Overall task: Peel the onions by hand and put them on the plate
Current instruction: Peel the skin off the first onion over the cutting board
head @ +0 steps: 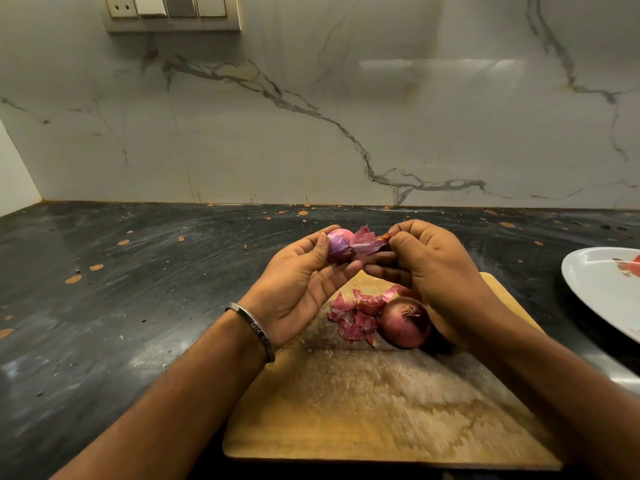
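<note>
Head view: left hand (304,282) cradles onion (337,245) steady so right hand (429,265) pinches and strips skin (367,242) over board (363,410).

- Dim, warm light; a pale glare streak on the marble wall (440,69).
- Motion blur smears the cutting board (381,410) — the forearms too.
- Wide-angle bending at the edges.

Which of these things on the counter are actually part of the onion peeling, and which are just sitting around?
Part of the job:
- onion in hand, held by the left hand
- loose skin, pinched by the right hand
- unpeeled onion on the cutting board
- white plate

Just there:
- pile of peels
- switch panel
- bracelet
</note>
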Demonstrator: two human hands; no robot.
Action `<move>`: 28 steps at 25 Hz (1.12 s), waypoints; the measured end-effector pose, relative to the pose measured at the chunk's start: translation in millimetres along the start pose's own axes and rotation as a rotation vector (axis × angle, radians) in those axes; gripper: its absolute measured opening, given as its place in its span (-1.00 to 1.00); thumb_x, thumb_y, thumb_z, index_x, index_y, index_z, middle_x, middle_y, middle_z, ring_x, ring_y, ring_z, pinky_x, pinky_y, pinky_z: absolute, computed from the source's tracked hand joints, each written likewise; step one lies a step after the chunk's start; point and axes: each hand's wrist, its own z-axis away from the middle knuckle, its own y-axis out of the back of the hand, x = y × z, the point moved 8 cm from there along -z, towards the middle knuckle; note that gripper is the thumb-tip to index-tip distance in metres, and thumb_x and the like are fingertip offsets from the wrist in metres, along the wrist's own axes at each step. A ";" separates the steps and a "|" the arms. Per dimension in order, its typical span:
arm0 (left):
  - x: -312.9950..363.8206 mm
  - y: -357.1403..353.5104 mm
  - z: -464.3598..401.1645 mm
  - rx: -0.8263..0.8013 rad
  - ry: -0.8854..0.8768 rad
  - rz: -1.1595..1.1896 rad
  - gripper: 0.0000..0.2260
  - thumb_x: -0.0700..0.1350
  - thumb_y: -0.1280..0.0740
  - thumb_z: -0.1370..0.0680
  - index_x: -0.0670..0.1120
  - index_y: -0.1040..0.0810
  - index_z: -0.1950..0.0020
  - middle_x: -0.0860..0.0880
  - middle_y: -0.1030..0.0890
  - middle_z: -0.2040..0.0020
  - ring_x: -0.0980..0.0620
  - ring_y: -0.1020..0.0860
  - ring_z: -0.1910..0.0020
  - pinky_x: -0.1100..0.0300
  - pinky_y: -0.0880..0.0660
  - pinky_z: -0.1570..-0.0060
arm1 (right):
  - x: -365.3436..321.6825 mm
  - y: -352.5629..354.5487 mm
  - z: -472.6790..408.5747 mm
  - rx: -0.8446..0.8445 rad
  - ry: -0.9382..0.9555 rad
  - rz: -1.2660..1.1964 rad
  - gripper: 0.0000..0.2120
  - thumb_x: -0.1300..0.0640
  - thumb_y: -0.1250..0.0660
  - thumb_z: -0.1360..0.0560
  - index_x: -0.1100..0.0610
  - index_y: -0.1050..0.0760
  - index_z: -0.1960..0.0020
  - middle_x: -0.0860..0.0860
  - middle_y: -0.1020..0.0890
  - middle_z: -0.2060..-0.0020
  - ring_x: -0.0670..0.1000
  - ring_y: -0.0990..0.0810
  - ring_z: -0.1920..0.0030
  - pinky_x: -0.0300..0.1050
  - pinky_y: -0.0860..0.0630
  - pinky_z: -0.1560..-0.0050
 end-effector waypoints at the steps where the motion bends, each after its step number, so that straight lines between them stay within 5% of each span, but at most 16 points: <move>1: -0.3 1.1 -0.4 0.006 0.003 0.004 -0.71 -0.21 -0.18 -0.63 -0.26 -0.48 -0.32 -0.34 -0.57 -0.25 -0.12 -0.67 0.04 0.12 -0.66 0.08 | 1.3 0.3 -0.9 -0.007 -0.020 -0.022 -0.81 0.21 -0.17 -0.67 0.17 -0.48 0.08 0.13 -0.72 0.23 -0.05 -0.71 0.32 -0.39 -0.46 0.48; 4: 0.1 3.1 -1.5 0.007 -0.001 0.010 -0.68 -0.19 -0.14 -0.65 -0.27 -0.45 -0.36 -0.34 -0.57 -0.24 -0.12 -0.66 0.01 0.09 -0.66 0.05 | 5.8 0.4 -3.2 -0.041 -0.096 -0.024 -0.74 0.13 -0.11 -0.68 0.26 -0.51 -0.05 0.14 -0.75 0.14 -0.02 -0.74 0.22 -0.36 -0.49 0.45; 7: 2.8 5.5 -2.6 0.023 -0.024 -0.003 -0.70 -0.21 -0.13 -0.67 -0.22 -0.44 -0.38 -0.33 -0.58 -0.23 -0.17 -0.64 -0.04 0.04 -0.65 0.02 | -2.1 4.2 -3.7 -0.019 0.025 0.081 -0.83 0.20 -0.19 -0.65 0.22 -0.49 0.06 0.20 -0.73 0.14 0.08 -0.75 0.17 -0.28 -0.57 0.35; 12: 6.2 10.0 -3.4 0.055 -0.079 -0.123 -0.71 -0.22 -0.19 -0.65 -0.15 -0.48 -0.37 -0.20 -0.58 -0.05 -0.07 -0.62 0.12 0.08 -0.65 0.07 | -22.1 -3.7 7.1 -0.027 0.367 0.676 -0.89 0.28 -0.41 -0.42 0.08 -0.58 0.16 0.02 -0.69 0.37 0.02 -0.69 0.33 -0.02 -0.64 0.27; 17: 9.5 11.9 -3.3 0.066 -0.109 -0.198 -0.71 -0.18 -0.21 -0.65 -0.08 -0.50 -0.36 -0.10 -0.63 0.06 0.00 -0.64 0.19 0.10 -0.63 0.05 | -19.8 -13.9 10.8 -0.133 0.435 0.828 -0.92 0.04 -0.54 -0.42 0.00 -0.69 0.22 -0.13 -0.68 0.40 -0.22 -0.65 0.35 -0.38 -0.51 0.32; 24: 4.5 6.1 -1.3 0.013 -0.083 -0.314 -0.71 -0.14 -0.23 -0.63 -0.03 -0.51 -0.35 -0.07 -0.66 -0.02 0.04 -0.62 0.09 0.19 -0.61 0.19 | -20.4 -1.0 3.9 0.001 0.411 0.763 -0.64 -0.21 -0.47 -0.39 -0.02 -0.51 -0.04 -0.13 -0.65 0.17 -0.20 -0.63 0.13 -0.29 -0.58 0.13; 28: 2.1 -0.4 0.2 -0.062 -0.079 -0.349 -0.69 -0.11 -0.27 -0.59 -0.05 -0.53 -0.34 -0.05 -0.68 0.01 0.01 -0.61 0.06 0.21 -0.59 0.21 | -21.7 -3.8 6.4 -0.005 0.480 0.801 -0.82 0.05 -0.53 -0.44 0.03 -0.61 0.00 -0.11 -0.68 0.25 -0.18 -0.65 0.21 -0.32 -0.56 0.20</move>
